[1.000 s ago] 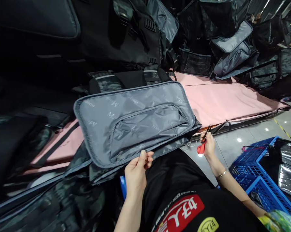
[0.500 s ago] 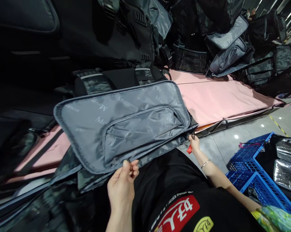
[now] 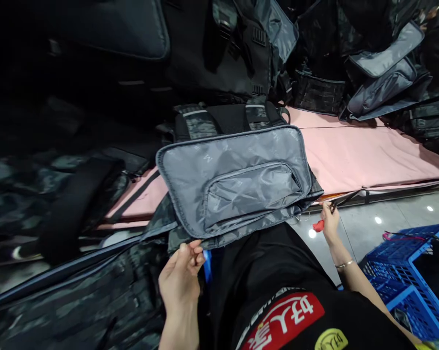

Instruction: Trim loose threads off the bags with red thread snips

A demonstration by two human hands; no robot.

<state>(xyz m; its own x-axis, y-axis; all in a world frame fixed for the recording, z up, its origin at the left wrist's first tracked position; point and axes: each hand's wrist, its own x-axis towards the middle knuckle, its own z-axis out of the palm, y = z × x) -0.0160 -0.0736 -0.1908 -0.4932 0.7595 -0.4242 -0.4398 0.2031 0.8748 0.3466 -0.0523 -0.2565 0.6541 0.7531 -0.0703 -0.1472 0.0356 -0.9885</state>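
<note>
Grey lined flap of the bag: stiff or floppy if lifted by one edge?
Probably floppy: the grey flap shows creases and its pocket puckers. Likely slippery too, since the lining is shiny. The left hand pinches its near edge; the bound rim may give it some shape.

The light came from overhead, and I saw it as small white glare spots on the glossy floor (image 3: 377, 219) at lower right. The pink table (image 3: 368, 155) and the grey lining (image 3: 237, 180) in the middle were evenly lit and fairly sharp. The upper left of the frame sank into near black. The left side and lower left were smeared with motion blur. Straight edges bowed toward the corners from the wide lens.
</note>
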